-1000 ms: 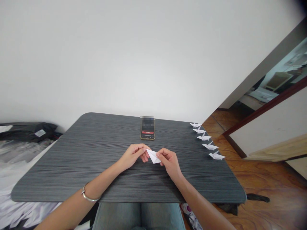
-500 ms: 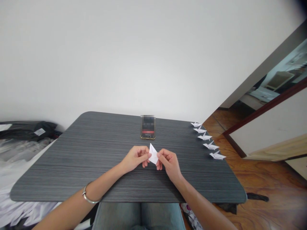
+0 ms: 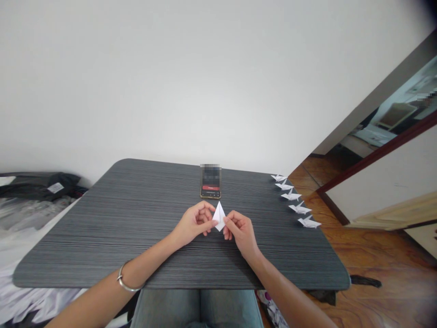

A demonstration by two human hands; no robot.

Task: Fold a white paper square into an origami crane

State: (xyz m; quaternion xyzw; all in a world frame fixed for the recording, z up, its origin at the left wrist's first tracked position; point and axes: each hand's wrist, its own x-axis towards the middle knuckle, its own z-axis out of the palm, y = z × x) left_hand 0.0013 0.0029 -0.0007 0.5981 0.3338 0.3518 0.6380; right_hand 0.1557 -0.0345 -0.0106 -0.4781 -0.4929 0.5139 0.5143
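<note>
A small white folded paper point(image 3: 219, 216), kite-shaped with its long point up and a crease down the middle, is held just above the table. My left hand point(image 3: 197, 221) pinches its left corner between thumb and fingers. On the other side, my right hand point(image 3: 239, 228) grips the right corner with thumb and forefinger. Parts of the paper's edges are hidden under the fingertips. A silver bangle point(image 3: 127, 279) circles my left forearm.
A phone point(image 3: 210, 182) stands at the table's back middle. Several white paper cranes point(image 3: 291, 195) line the right edge of the dark table point(image 3: 119, 218). Bags and cloth point(image 3: 37, 218) lie to the left, and a wall point(image 3: 191, 82) rises behind.
The paper has turned from a slight tilt to point straight up, its middle crease now facing me. My left fingers have lifted slightly; the right hand has barely moved.
</note>
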